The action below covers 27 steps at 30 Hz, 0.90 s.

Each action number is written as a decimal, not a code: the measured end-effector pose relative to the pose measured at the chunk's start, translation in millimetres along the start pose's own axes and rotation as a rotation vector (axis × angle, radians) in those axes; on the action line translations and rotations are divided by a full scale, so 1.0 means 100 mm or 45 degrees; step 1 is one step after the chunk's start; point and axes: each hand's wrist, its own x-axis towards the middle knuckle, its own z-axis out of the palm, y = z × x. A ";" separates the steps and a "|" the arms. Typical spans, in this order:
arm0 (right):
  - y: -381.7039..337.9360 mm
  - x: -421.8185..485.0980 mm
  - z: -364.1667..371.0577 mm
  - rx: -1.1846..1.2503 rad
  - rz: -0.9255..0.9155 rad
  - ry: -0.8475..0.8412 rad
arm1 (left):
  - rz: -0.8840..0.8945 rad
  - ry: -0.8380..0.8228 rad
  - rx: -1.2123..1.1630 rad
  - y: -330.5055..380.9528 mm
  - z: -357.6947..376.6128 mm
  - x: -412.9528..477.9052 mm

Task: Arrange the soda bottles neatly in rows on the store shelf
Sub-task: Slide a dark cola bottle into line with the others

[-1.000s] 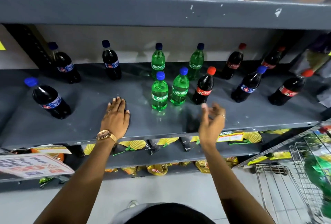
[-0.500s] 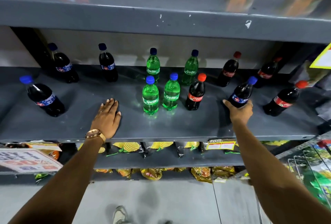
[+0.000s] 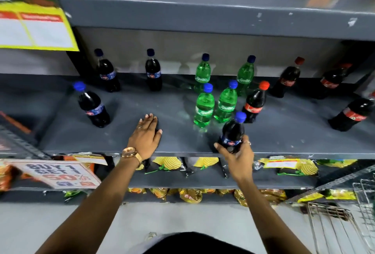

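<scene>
My right hand grips a blue-capped dark cola bottle by its base at the front edge of the grey shelf, in front of the green bottles. My left hand rests flat on the shelf, fingers apart, holding nothing. Several green Sprite bottles stand clustered mid-shelf, with a red-capped cola bottle beside them. Three blue-capped dark bottles stand at the left. More red-capped cola bottles stand at the right.
The shelf above overhangs the bottles and carries orange packs. A yellow sign hangs at upper left and a promo card at lower left. Snack bags fill the lower shelves. A wire basket stands at lower right.
My right hand took hold of the blue-capped bottle at the right of the red-capped one and brought it left and forward to the shelf's front edge. My left hand stayed flat.
</scene>
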 end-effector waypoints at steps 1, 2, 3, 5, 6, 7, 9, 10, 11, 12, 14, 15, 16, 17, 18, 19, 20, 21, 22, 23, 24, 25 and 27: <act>-0.03 -0.06 0.12 0.005 -0.009 -0.053 | 0.011 0.003 0.006 -0.02 0.00 -0.03; -0.06 -0.09 0.24 0.013 -0.022 -0.106 | 0.015 -0.008 0.013 -0.04 0.00 -0.05; -0.10 -0.12 0.43 0.033 -0.042 -0.162 | 0.012 -0.016 0.024 -0.13 -0.03 -0.05; -0.22 -0.15 0.85 0.034 -0.096 -0.249 | 0.012 -0.013 0.027 -0.34 -0.08 -0.05; -0.28 -0.15 1.08 0.023 -0.119 -0.280 | 0.015 0.001 0.025 -0.45 -0.12 -0.03; -0.34 -0.14 1.25 0.020 -0.138 -0.297 | 0.026 0.011 0.023 -0.53 -0.13 -0.02; -0.43 -0.09 1.57 0.039 -0.156 -0.286 | 0.057 0.012 0.018 -0.65 -0.17 0.01; -0.46 -0.05 1.68 0.048 -0.154 -0.275 | 0.070 0.009 0.007 -0.66 -0.17 0.01; -0.50 -0.03 1.80 0.052 -0.148 -0.260 | 0.079 0.009 -0.001 -0.69 -0.18 0.02; -0.52 0.01 1.88 0.054 -0.142 -0.244 | 0.087 0.010 -0.009 -0.70 -0.17 0.02; -0.55 0.07 2.01 0.064 -0.125 -0.221 | 0.109 0.015 0.001 -0.72 -0.15 0.02; -0.55 0.10 2.04 0.061 -0.120 -0.211 | 0.119 0.017 0.017 -0.72 -0.14 0.02; -0.55 0.12 2.08 0.053 -0.115 -0.196 | 0.125 0.023 0.031 -0.74 -0.13 0.02; -0.55 0.14 2.10 0.045 -0.114 -0.183 | 0.129 0.034 0.045 -0.73 -0.12 0.02; -0.54 0.15 2.12 0.034 -0.114 -0.169 | 0.127 0.042 0.050 -0.74 -0.11 0.02; -0.54 0.15 2.13 0.025 -0.118 -0.156 | 0.127 0.054 0.051 -0.74 -0.10 0.01; -0.54 0.16 2.14 0.017 -0.120 -0.144 | 0.132 0.064 0.051 -0.74 -0.09 0.01; -0.54 0.16 2.15 0.009 -0.121 -0.136 | 0.138 0.075 0.047 -0.74 -0.09 0.01; -0.54 0.16 2.16 0.004 -0.123 -0.129 | 0.142 0.082 0.043 -0.74 -0.08 0.01; -0.54 0.17 2.17 -0.002 -0.126 -0.125 | 0.145 0.086 0.035 -0.75 -0.08 0.01; -0.54 0.17 2.18 -0.005 -0.129 -0.122 | 0.147 0.091 0.032 -0.75 -0.07 0.01; -0.54 0.18 2.18 -0.011 -0.132 -0.119 | 0.149 0.093 0.033 -0.75 -0.07 0.02; -0.53 0.19 2.19 -0.018 -0.136 -0.119 | 0.147 0.101 0.035 -0.75 -0.07 0.01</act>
